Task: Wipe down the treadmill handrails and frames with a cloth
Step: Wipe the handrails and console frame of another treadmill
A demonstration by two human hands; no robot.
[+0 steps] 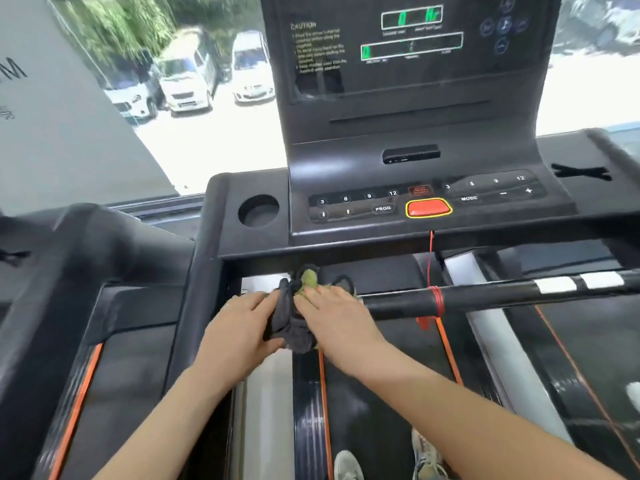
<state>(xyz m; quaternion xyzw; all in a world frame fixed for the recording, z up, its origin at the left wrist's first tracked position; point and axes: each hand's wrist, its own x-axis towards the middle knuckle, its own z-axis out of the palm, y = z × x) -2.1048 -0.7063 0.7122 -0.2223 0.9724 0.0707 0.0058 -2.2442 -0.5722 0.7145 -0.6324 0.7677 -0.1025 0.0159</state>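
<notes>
Black plastic: the neighbouring treadmill (pixel 86 254) fills your view at 9 o'clock. At 11 o'clock a window (pixel 194 71) shows parked white vehicles. Just left of centre, a round cup holder (pixel 258 210) sits in the console (pixel 346 161) of your own machine.

Below it, towards 6 o'clock, your left hand (pixel 242 327) lies against the left side of the cloth (pixel 289 323), fingers fairly straight. Its thumb is hidden, so a grip cannot be confirmed. The cloth is dark grey with a green patch, bunched at the left end of the handrail (pixel 485 296). Your right hand (pixel 332 320) presses on the cloth's right side with straight, spread fingers.

Right of centre is a red stop button (pixel 427 207). A red cord (pixel 431 258) drops from it and loops around the handrail, which runs out to 3 o'clock. Your shoes (pixel 427 459) show at 6 o'clock.
</notes>
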